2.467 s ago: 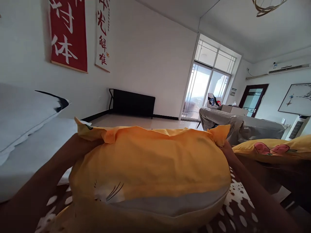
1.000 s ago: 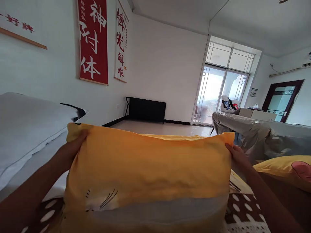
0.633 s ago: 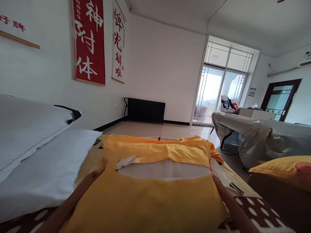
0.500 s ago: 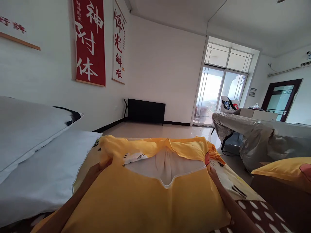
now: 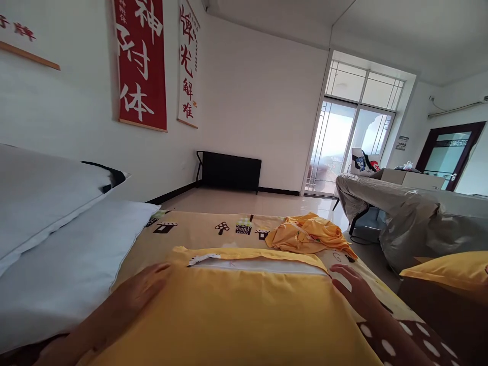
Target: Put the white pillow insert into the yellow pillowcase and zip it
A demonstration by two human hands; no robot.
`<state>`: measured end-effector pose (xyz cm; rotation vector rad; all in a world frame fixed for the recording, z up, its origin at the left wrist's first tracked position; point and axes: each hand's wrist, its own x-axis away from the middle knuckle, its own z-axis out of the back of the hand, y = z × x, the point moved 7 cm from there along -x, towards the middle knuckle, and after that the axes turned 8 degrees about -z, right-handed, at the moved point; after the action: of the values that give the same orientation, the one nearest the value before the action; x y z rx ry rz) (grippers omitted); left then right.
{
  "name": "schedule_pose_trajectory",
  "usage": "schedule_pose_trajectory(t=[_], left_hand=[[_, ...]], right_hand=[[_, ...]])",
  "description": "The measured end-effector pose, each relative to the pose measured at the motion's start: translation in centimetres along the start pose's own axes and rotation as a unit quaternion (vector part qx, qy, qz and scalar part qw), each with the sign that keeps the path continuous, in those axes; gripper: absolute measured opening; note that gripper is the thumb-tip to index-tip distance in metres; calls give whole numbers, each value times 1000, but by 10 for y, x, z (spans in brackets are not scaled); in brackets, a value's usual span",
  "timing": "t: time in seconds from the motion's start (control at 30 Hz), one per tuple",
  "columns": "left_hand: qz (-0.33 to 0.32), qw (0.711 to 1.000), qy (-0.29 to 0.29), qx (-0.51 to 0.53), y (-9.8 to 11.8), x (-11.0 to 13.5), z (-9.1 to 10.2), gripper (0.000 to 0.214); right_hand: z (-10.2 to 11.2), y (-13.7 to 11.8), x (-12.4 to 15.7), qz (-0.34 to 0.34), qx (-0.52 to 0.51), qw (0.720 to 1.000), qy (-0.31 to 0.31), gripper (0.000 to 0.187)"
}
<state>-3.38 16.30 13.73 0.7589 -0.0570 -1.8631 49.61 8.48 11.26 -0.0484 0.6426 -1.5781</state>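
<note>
A yellow pillowcase (image 5: 244, 315) with a pillow in it lies in front of me, and its far end gapes in a narrow slit. Through the slit shows the white pillow (image 5: 263, 266). My left hand (image 5: 152, 282) rests against the left side of the case near its far corner, fingers stretched and a little blurred. At the right far corner is my right hand (image 5: 353, 284), its fingers loosely curved and apart, fingertips by the edge of the case. Neither hand visibly grips the cloth.
Crumpled yellow cloth (image 5: 310, 234) lies on the patterned bedding (image 5: 206, 229) beyond the pillowcase. White pillows (image 5: 76, 254) are stacked at left. Another yellow pillow (image 5: 453, 269) sits on a brown box at right. Plastic-covered furniture (image 5: 412, 218) stands behind it.
The case's far end has come down and nearer, and its wide opening has narrowed to a slit. Both hands have let go of the edges. The bedding and crumpled cloth behind now show.
</note>
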Motion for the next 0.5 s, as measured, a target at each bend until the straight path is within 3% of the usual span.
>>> schedule_pose_trajectory(t=[0.1,0.17,0.23,0.33,0.43,0.5], left_hand=[[-133,984,-118,21,47,-11,-20,51],[-191,969,-157,8,72,-13,-32,50],[-193,971,-140,-7,82,-16,-35,48],[-163,977,-139,-23,85,-20,-25,44],[-166,974,-142,-66,97,-36,9,48],[-164,978,-89,-93,112,-56,46,51]], right_hand=[[-5,-61,1,104,-26,990,-90,45],[-20,-87,1,132,-18,982,-130,44],[-32,-95,-1,123,-5,985,-119,38],[-35,-79,-6,56,6,992,-116,28],[6,-68,-18,32,1,996,-88,40],[57,-74,-28,54,-2,998,16,44]])
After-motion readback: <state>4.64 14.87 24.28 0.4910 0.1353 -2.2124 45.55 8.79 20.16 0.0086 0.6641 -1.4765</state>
